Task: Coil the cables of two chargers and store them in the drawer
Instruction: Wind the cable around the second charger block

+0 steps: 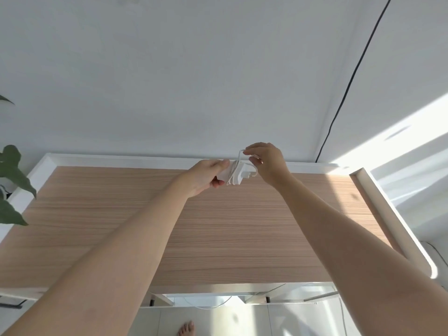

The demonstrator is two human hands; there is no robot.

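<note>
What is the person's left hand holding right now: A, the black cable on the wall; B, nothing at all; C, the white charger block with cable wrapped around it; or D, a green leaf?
C: the left hand grips the white charger above the wooden desk, while the right hand pinches its thin white cable.

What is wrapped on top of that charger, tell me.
White cable loops lie wound around the charger. The left hand covers its far end; the right hand pinches the loose cable.
</note>
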